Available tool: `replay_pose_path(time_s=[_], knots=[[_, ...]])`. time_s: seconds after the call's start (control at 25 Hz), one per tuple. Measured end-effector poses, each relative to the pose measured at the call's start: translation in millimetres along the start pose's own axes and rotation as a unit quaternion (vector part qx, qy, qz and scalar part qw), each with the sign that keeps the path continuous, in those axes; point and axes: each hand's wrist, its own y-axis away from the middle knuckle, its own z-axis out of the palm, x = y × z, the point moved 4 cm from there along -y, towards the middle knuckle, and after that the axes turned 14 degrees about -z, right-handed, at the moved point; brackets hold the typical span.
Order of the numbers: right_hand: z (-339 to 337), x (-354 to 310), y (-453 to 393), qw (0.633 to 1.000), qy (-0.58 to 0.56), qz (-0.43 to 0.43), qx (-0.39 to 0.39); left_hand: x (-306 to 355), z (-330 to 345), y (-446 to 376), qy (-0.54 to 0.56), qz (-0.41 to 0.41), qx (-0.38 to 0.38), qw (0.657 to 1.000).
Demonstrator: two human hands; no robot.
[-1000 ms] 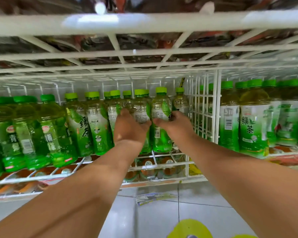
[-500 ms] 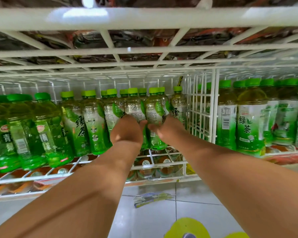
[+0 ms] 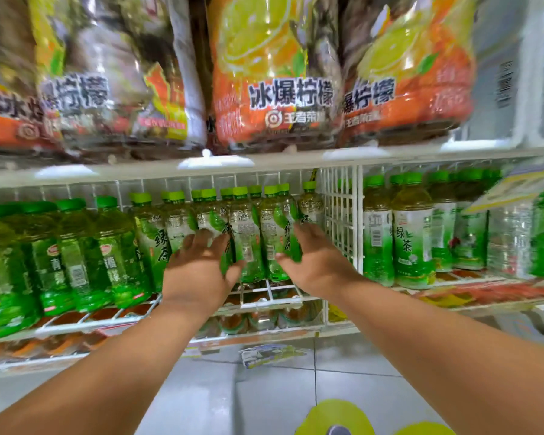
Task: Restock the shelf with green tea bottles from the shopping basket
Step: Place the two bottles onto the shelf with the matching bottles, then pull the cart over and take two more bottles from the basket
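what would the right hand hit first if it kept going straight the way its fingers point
Most likely the green tea bottle right in front of it: the right hand has its fingers spread against that front-row bottle. The white wire divider stands just to its right.

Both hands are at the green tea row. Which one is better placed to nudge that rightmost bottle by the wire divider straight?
Right, probably. The right hand already lies beside the rightmost bottle; the left hand sits further left.

Bright, even light; motion blur up top & at edges, wide-angle bending.
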Motion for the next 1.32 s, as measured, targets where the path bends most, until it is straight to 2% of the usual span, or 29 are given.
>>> replay_pose_path(time_s=[0.12,0.16,0.28,0.4,0.56,0.84,1.08,1.32], knots=[[-28.5,-17.6,21.2,0.998,0.047,0.022,-0.032,0.6,-31.8,11.1,-0.08,-0.023,-0.104,0.991],[-35.7,-24.0,29.6,0.997,0.064,0.021,-0.041,1.7,-44.2,18.4,-0.1,-0.027,-0.119,0.988],[-64.3,-53.3,74.1,0.995,0.09,-0.012,-0.032,10.1,-101.7,61.8,-0.096,-0.001,-0.088,0.991],[-102.8,-90.1,127.8,0.993,0.11,-0.035,-0.014,13.7,-169.8,113.8,-0.043,-0.018,-0.041,0.998],[-172.6,-141.0,191.8,0.995,0.091,-0.047,0.014,28.3,-266.8,155.0,-0.018,-0.047,-0.071,0.996],[-301.9,-205.8,275.1,0.987,0.117,-0.092,0.064,75.9,-428.0,210.8,0.023,0.01,-0.025,0.999],[-363.4,-264.3,352.5,0.984,0.111,-0.084,0.107,91.0,-497.2,269.7,0.031,0.061,-0.033,0.997],[-350.5,-294.2,450.6,0.976,0.137,0.008,0.167,92.7,-514.0,333.2,-0.002,0.183,-0.005,0.983]])
